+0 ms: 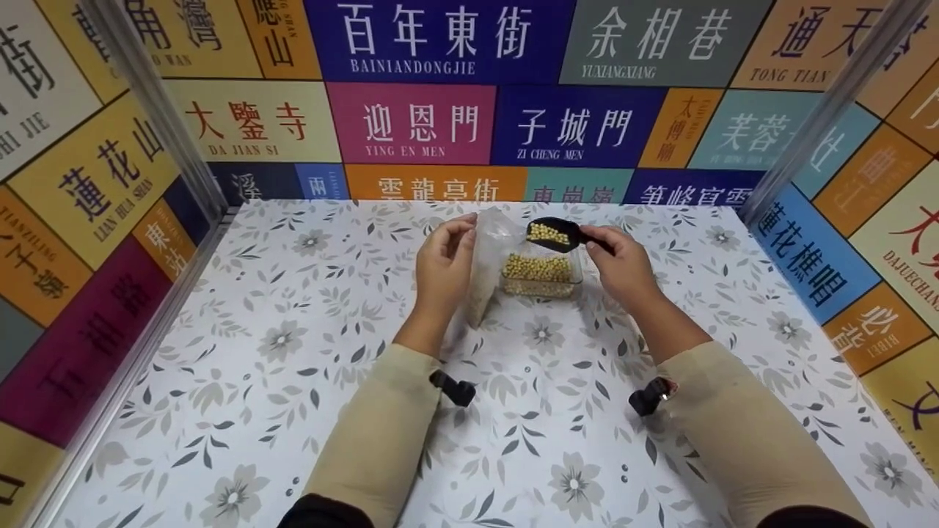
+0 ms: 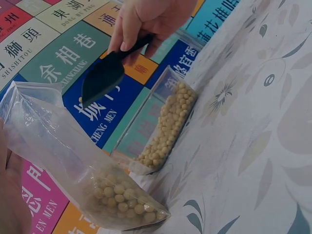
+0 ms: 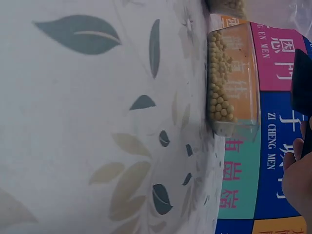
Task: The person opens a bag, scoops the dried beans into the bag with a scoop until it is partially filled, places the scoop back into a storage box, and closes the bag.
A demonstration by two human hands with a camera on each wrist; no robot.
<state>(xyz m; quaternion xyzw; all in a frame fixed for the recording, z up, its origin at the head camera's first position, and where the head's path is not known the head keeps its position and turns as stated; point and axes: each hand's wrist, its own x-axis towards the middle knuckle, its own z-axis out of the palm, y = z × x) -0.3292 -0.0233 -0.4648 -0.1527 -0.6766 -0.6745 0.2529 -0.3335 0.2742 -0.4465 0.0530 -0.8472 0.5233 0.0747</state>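
My right hand (image 1: 622,265) grips the handle of a black scoop (image 1: 563,246), which carries yellow soybeans (image 1: 541,233) above a clear plastic box. That box (image 1: 541,290) stands on the table and holds more soybeans (image 2: 168,129). To its left a translucent zip bag (image 2: 53,129) stands upright with soybeans in its bottom. My left hand (image 1: 444,260) holds the bag by its upper left edge, thumb and fingers bent at it. In the left wrist view the scoop is between the bag's mouth and the box. The right wrist view shows only part of the right hand.
A white cloth with grey flowers and leaves covers the table (image 1: 293,411). Behind and at both sides rise panels (image 1: 411,125) printed with coloured name signs. Metal posts (image 1: 147,103) stand at the back corners. A small black device (image 1: 453,389) is strapped at each wrist.
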